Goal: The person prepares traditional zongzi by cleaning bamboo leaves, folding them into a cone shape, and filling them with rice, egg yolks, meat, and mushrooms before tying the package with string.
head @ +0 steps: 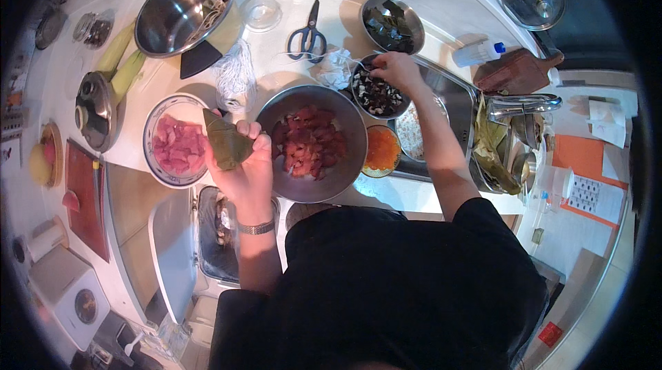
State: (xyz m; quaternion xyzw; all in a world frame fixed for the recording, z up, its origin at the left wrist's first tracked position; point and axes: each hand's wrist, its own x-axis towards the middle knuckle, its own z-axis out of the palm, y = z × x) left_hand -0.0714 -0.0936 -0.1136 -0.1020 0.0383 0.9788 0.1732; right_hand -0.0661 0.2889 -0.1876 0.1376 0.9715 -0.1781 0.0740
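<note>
My left hand (248, 163) holds a folded green leaf parcel (226, 141), roughly triangular, between a patterned bowl of pale pink meat (178, 145) and a wide metal bowl of darker, reddish meat (310, 142). At the upper right, my right hand (395, 71) reaches over a bowl of dark and white chopped pieces (380, 93). A thin white string runs near its fingertips; whether the fingers grip it is unclear. Below that bowl sit orange yolk-like pieces in a mesh strainer (381, 150) and a container of pale, speckled grains (421, 132).
Black-handled scissors (307, 44), a bundle of white string (235, 78) and crumpled white material (335, 67) lie behind the meat bowls. A big metal bowl (183, 10) stands upper left, a bowl of dark leaves (392, 23) upper right. Large leaves (491, 147) fill a sink-side container.
</note>
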